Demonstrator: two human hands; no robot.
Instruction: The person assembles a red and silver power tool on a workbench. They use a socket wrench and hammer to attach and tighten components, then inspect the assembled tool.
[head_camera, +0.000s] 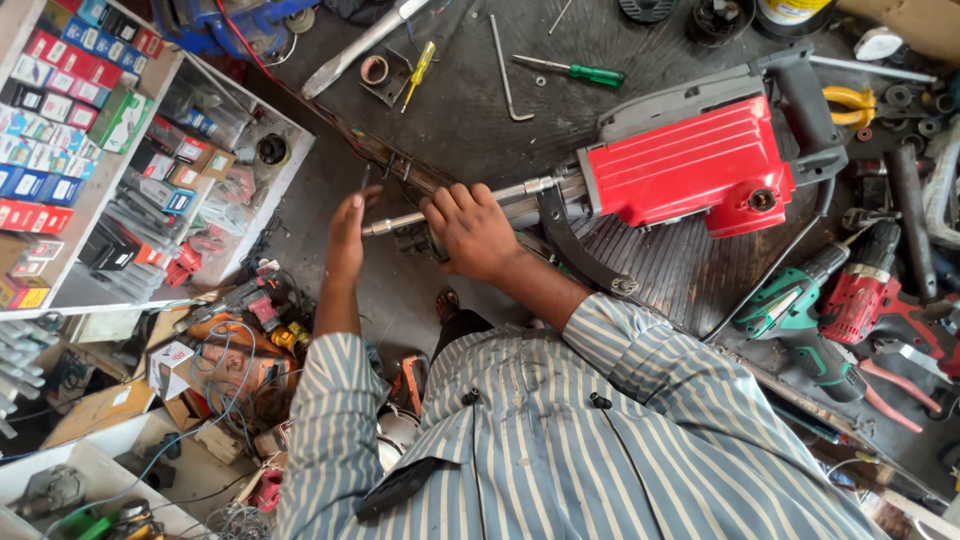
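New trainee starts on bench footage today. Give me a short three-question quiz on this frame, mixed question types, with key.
1. True or false: the right hand grips the front end of the red demolition hammer.
2. Which tool lies beyond the hammer with a green handle? A) pliers B) screwdriver C) file
3. Fill in: the left hand is held open near the tip of the ____ sticking out of the hammer's nose.

Key:
1. True.
2. B, the green-handled screwdriver.
3. Metal shaft.

Demolition hammer (690, 165): glossy red plastic housing, bare metal nose. Workbench (470, 120): dark, matt, ribbed rubber mat.
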